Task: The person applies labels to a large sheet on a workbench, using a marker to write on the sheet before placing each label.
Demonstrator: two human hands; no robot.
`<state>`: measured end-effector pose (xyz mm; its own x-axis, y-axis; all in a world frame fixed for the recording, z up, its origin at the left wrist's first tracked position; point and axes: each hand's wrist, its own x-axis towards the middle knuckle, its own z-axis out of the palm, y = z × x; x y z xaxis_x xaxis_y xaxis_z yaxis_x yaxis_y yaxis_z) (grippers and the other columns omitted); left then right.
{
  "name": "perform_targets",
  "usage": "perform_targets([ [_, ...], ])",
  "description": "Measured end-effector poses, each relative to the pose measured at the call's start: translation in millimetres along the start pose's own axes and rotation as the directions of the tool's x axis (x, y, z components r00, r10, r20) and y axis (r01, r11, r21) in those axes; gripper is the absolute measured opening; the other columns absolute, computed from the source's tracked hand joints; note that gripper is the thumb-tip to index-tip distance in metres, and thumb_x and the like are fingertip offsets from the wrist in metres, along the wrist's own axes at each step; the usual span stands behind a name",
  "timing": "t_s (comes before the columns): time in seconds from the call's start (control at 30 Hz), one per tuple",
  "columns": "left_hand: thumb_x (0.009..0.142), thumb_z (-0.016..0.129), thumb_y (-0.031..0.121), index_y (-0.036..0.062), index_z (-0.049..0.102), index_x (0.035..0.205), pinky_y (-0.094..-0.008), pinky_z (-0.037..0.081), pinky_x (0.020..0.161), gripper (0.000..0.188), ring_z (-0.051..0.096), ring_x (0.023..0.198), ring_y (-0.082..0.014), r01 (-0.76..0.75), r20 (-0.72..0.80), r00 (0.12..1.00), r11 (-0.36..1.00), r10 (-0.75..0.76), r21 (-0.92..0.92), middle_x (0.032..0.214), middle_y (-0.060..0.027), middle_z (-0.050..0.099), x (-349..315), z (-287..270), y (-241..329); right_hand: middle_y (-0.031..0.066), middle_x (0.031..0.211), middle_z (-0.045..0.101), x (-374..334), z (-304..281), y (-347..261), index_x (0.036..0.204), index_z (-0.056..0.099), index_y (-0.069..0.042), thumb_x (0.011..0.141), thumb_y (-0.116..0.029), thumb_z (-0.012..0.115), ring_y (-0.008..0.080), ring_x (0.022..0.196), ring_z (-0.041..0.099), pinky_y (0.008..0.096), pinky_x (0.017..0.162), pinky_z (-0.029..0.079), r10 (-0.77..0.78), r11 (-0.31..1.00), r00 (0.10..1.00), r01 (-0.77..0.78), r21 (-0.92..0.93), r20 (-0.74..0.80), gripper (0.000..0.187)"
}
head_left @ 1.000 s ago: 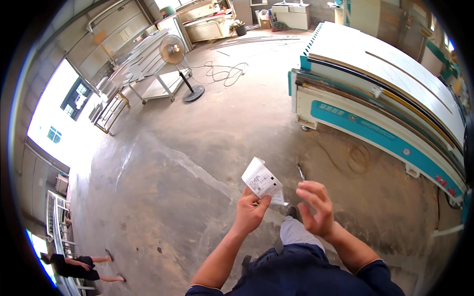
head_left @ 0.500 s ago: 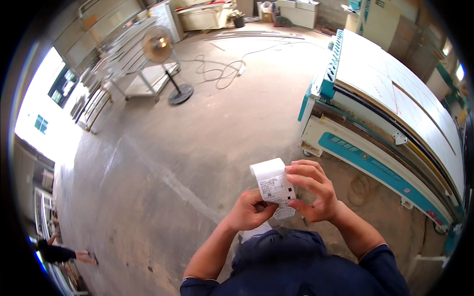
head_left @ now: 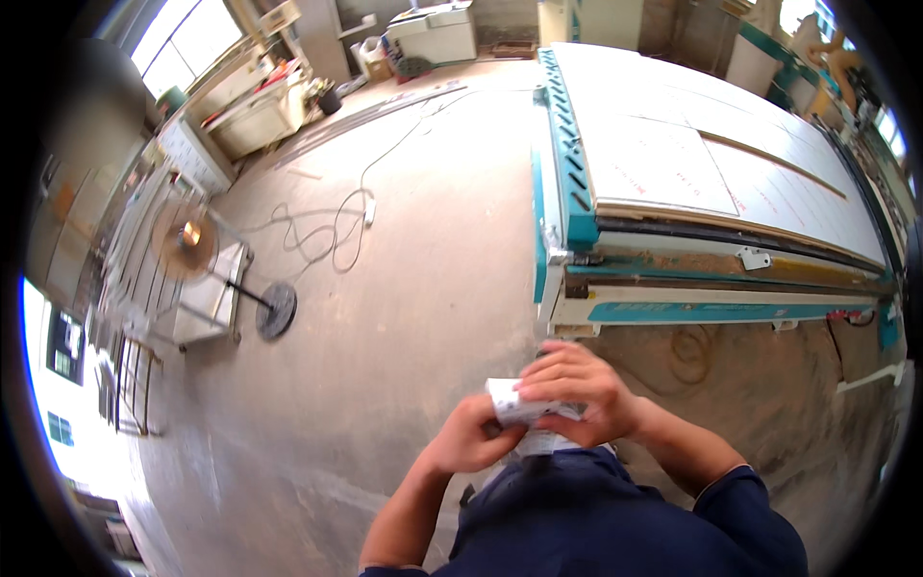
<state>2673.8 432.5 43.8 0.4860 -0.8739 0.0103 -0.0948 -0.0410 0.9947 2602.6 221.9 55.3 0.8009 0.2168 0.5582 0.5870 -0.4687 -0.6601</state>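
White paper [head_left: 519,412] sat between both hands, just in front of the person's dark-blue shirt [head_left: 615,519]: left hand [head_left: 471,435] closed on its left edge, thumb against fingers, right hand [head_left: 594,394] half-curled over its upper right, partly hiding it, and from where I stood I couldn't tell if that one gripped. Well apart, across the floor [head_left: 423,260], a dark pot [head_left: 330,101] held a leafy plant [head_left: 315,87].

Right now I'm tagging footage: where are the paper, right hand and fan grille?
Paper [head_left: 517,412], head view: its middle.
Right hand [head_left: 588,390], head view: its back.
Fan grille [head_left: 183,242], head view: near its centre.
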Motion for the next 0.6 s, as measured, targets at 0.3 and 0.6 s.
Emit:
perform_targets([
  [0.3,0.080,0.062,0.002,-0.0009,0.062,0.091,-0.0221,0.041,0.054,0.011,0.051,0.063,-0.0043,0.265,-0.191,0.941,0.959,-0.280,-0.099,0.070,0.0024,0.057,133.1,-87.9,-42.7,0.0095,0.082,0.067,96.0,-11.4,178.7,0.096,0.068,-0.007,0.073,-0.006,0.071,0.0262,0.079,0.063,0.0359,0.072,0.051,0.029,0.924,0.984,0.041,0.381,-0.176,0.023],
  [0.6,0.079,0.063,0.002,-0.0009,0.063,0.101,-0.0216,0.043,0.056,0.022,0.054,0.064,-0.0053,0.396,-0.172,0.883,0.890,-0.437,-0.225,0.075,0.0001,0.061,289.2,-130.8,-43.4,0.0124,0.094,0.067,145.2,-94.0,296.3,0.082,0.062,-0.003,0.078,-0.009,0.069,0.0242,0.089,0.063,0.0317,0.080,0.048,0.359,0.798,0.932,-0.276,0.536,-0.055,0.011],
])
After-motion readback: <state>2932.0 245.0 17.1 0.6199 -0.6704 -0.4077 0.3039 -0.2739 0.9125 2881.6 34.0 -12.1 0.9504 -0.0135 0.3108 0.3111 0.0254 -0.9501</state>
